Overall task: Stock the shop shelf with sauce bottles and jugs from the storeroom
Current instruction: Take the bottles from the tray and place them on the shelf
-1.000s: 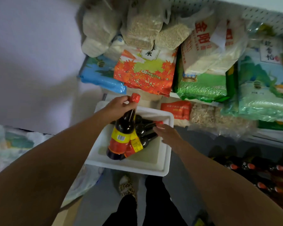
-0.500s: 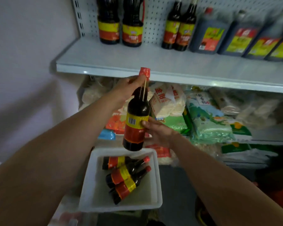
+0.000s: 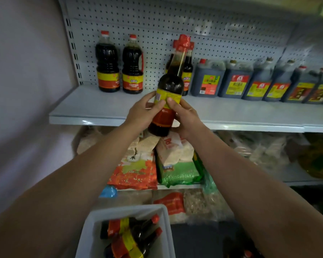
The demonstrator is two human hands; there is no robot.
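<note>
Head view: my left grip [image 3: 144,112] and right grip [image 3: 185,116] clasp one bottle [image 3: 169,86]; three bottles lie in the tub [image 3: 86,237]; two jugs [image 3: 119,66] stand on the shelf [image 3: 101,108].

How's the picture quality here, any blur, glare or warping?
Head view: dim light; the held bottle and both hands, left and right, look fairly sharp; jugs at the right edge smear; the shelf edge bows from wide-angle distortion, with faint glare along it.
</note>
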